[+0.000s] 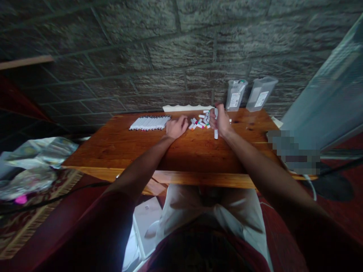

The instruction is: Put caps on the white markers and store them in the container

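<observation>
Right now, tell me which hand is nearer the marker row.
Left. The left hand is by the right end of the marker row; the right hand is farther right, beside loose markers.

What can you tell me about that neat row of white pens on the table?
The row of white pens lies flat on the wooden table, toward its far edge. Slim, plastic-looking barrels sit side by side, ends mostly dark, with a little pink at some near ends. The left hand is at its right end; whether they touch, I can't tell.
</observation>
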Tool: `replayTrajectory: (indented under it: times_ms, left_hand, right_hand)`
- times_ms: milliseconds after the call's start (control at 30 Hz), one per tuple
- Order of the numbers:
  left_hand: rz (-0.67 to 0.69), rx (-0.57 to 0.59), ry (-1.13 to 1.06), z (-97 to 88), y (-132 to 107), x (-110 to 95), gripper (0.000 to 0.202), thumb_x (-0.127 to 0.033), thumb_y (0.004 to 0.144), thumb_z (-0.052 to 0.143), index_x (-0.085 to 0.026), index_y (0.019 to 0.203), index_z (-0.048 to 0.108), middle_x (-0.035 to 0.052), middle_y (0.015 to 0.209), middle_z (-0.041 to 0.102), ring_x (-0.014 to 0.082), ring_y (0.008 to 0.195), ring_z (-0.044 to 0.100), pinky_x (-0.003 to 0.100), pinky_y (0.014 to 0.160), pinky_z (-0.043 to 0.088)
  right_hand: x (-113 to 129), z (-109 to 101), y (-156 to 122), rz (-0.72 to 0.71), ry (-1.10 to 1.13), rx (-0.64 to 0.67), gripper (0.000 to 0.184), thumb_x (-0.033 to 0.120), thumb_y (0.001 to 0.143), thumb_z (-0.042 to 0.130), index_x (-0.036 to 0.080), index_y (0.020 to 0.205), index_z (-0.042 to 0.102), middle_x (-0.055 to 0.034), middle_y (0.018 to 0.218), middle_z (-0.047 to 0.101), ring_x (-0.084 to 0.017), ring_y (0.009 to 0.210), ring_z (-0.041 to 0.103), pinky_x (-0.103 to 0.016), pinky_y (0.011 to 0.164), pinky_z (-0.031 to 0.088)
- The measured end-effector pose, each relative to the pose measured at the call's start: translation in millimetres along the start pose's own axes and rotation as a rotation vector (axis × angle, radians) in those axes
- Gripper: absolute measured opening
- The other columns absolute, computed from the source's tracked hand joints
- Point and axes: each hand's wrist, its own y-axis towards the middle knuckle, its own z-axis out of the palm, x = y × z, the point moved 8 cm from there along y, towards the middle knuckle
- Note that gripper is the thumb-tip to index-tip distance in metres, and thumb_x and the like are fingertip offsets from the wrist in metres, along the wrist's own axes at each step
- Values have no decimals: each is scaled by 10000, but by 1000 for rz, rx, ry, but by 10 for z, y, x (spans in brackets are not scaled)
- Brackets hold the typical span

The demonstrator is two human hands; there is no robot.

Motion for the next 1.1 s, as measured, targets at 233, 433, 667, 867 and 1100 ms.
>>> replayTrajectory:
  times_ms: [233, 433, 667, 867, 1100]
  left_hand:
    - [42, -68, -53, 158, 251, 3, 382, -386, 997, 453, -140, 1135, 711, 91, 771, 710, 192, 739, 661, 271, 748, 452]
    - [99, -203, -253, 88, 244, 14, 314, -348, 991, 487, -139, 1080, 704, 16, 640, 635, 115, 599, 578, 215, 666, 416]
    - [138, -255, -353, -7, 195, -52, 203, -288, 954, 536, -168, 991, 695, -38, 547, 586, 71, 488, 529, 178, 558, 374]
    - [153, -312, -383, -53, 191, -24, 174, -259, 948, 551, -173, 976, 699, -52, 558, 604, 53, 464, 514, 164, 537, 373]
    - [164, -280, -424, -28, 187, -74, 175, -259, 955, 559, -179, 988, 711, -49, 565, 603, 53, 466, 504, 168, 538, 380]
  right_hand:
    - [-45, 35, 44, -104, -131, 50, 618, 833, 801, 539, 218, 845, 498, 90, 527, 331, -51, 426, 254, -207, 418, 195]
    - [69, 73, -9, -158, -132, 36, 478, 706, 856, 614, 251, 901, 474, 93, 530, 266, -55, 419, 236, -198, 413, 174]
    - [-30, 43, -120, 33, -15, 43, 673, 888, 786, 473, 222, 708, 417, 66, 484, 322, -78, 433, 315, -229, 435, 307]
    - [-7, 1, -134, 129, 92, 66, 632, 755, 809, 574, 207, 560, 382, 67, 423, 221, -67, 394, 244, -211, 395, 261]
    - [-37, -45, -178, 177, 104, -5, 570, 722, 806, 604, 213, 610, 439, 84, 450, 197, -64, 389, 205, -201, 372, 230]
